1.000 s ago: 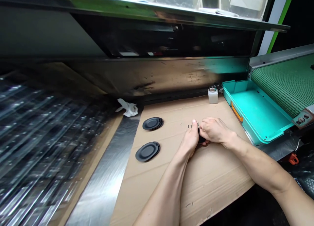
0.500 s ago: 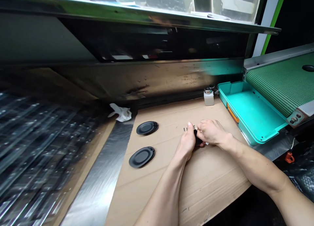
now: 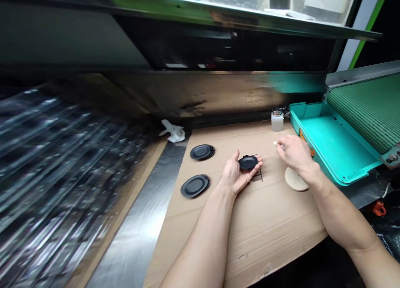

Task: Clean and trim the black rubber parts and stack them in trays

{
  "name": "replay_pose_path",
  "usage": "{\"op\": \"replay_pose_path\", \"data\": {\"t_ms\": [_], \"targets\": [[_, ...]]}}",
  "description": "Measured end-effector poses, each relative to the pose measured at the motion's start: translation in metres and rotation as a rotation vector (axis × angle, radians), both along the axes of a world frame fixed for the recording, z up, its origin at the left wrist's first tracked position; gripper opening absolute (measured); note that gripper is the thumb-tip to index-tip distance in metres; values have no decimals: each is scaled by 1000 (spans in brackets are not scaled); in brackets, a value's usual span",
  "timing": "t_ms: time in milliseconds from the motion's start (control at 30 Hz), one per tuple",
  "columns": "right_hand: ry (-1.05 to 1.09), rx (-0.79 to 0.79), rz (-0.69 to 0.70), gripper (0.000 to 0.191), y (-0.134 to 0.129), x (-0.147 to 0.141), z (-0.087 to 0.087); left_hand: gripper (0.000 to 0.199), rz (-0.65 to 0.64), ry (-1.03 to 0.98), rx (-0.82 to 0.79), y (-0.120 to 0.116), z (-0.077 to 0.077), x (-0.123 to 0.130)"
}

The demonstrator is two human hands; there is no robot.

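My left hand holds a round black plastic lid with a small tab on its far edge. Its fingers lie under the lid and the thumb is at the side. To the right, my right hand is closed, apart from the lid, on a small thing with a white tip; the rest of it is hidden. Below that wrist a round beige disc lies on the cardboard, partly covered by the forearm. Two stacks of like black lids, a far one and a near one, lie left of my hands.
A cardboard sheet covers the work surface. Toward the back stands a small pump bottle, beside a turquoise tray. A green conveyor belt runs above the tray. Crumpled white tissue and clear plastic pieces are at left.
My hands were together on the black piece; now the right hand has drawn away to the right and the lid's face shows in my left hand. The beige disc has come into sight.
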State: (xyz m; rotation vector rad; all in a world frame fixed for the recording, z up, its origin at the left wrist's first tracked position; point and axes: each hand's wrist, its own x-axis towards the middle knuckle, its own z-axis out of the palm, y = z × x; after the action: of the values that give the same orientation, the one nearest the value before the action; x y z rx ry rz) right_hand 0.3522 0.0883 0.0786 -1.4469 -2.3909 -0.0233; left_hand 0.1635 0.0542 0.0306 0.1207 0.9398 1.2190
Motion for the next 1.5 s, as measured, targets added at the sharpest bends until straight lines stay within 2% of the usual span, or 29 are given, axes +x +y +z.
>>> {"op": "replay_pose_path", "data": {"t_ms": [67, 133, 200, 333, 467, 533, 667, 767, 867, 933, 1033, 1133, 1200, 1333, 1433, 1500], "targets": [[-32, 86, -86, 25, -3, 5, 7, 61, 58, -154, -13, 1, 1, -8], [-48, 110, -111, 27, -11, 6, 14, 60, 97, -231, -11, 2, 1, -12], [-103, 6, -112, 29, -20, 4, 19, 60, 122, -250, -5, 2, 1, -13], [-357, -291, -79, 36, -32, -3, 20, 60, 129, -265, 4, 2, 0, -15], [-453, -339, 71, 24, -29, -4, 12, 58, 143, -262, 0, 2, 0, -16], [-433, -318, 90, 29, -24, 0, 8, 57, 150, -241, 3, 2, 0, -15], [-401, -338, 44, 39, -10, 10, 0, 55, 133, -188, 79, 1, -2, -13], [-340, -336, 42, 37, -1, 9, -5, 51, 120, -134, 118, 1, -4, -12], [-171, -272, 67, 24, -2, 0, -8, 48, 124, -100, 147, 3, -7, -10], [-102, -251, 94, 33, -9, -7, -7, 45, 133, -93, 172, 4, -8, -10], [-172, -304, 129, 49, -18, -11, -5, 40, 167, -93, 196, 5, -9, -9], [-234, -339, 135, 37, -20, -11, -5, 36, 195, -99, 211, 6, -9, -8], [-168, -299, 120, 30, -17, -11, -6, 35, 202, -105, 221, 6, -9, -7], [-6, -215, 97, 38, -13, -14, -11, 36, 214, -126, 223, 6, -8, -6], [-66, -232, 85, 40, -12, -15, -16, 39, 235, -191, 180, 6, -7, -7], [-136, -271, 125, 40, -13, -13, -17, 41, 256, -234, 150, 6, -6, -8]]}}
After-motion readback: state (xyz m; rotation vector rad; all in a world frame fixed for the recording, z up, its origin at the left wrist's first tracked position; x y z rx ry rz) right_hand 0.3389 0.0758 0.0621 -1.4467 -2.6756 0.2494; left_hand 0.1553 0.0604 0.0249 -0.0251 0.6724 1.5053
